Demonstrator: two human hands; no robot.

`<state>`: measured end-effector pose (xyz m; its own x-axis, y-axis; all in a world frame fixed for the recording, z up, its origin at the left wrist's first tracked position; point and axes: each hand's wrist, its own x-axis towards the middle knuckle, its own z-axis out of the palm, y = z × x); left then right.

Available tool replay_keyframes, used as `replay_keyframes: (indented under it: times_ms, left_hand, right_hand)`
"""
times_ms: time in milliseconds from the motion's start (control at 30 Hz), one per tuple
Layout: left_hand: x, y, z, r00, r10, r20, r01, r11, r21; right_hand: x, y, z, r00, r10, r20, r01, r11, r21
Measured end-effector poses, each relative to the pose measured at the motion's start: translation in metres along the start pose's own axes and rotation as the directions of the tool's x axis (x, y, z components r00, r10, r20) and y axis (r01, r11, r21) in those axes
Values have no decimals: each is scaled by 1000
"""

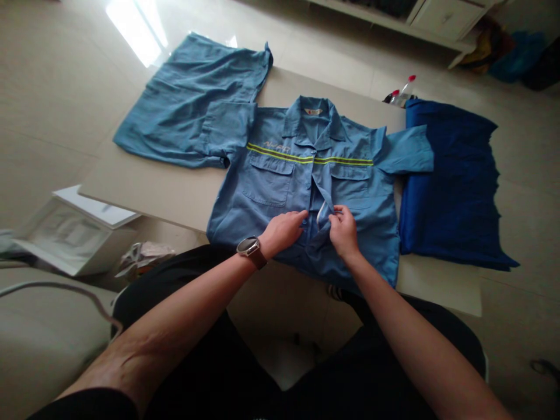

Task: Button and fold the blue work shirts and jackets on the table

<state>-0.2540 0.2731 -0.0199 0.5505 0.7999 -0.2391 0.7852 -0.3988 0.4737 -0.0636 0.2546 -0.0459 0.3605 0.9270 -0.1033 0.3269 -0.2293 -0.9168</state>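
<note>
A blue short-sleeved work shirt (271, 186) lies spread front up, collar pointing away from me. A yellow-and-grey stripe runs across its chest above two flap pockets. The upper front is closed, while lower down the placket gapes. My right hand (343, 232) pinches the lifted edge of the placket between thumb and fingers, showing a pale strip on its inner side. Opposite it, my left hand (285, 232), with a watch (249, 247) on the wrist, has its fingers closed on the other front edge beside a button. The fingertips there are partly hidden.
The shirt rests on a low pale table (175, 201). Another light-blue garment (184, 99) lies to the left and dark blue folded cloth (450, 186) to the right. Red-capped bottles (406, 90) stand behind. A white box (79, 227) sits on the floor at left.
</note>
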Motion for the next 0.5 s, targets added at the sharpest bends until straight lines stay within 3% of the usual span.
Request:
replay_keyframes:
  times_ms: [233, 400, 500]
  left_hand:
    - [5, -1, 3, 999, -19, -45, 19, 1000, -10]
    - [7, -2, 4, 998, -18, -55, 18, 1000, 8]
    - [9, -2, 3, 999, 0, -55, 2, 1000, 31]
  right_hand:
    - [1, 5, 0, 992, 125, 23, -126, 987, 99]
    - [0, 3, -4, 1000, 10, -29, -9, 1000, 18]
    - [-1, 2, -7, 999, -33, 27, 34, 999, -18]
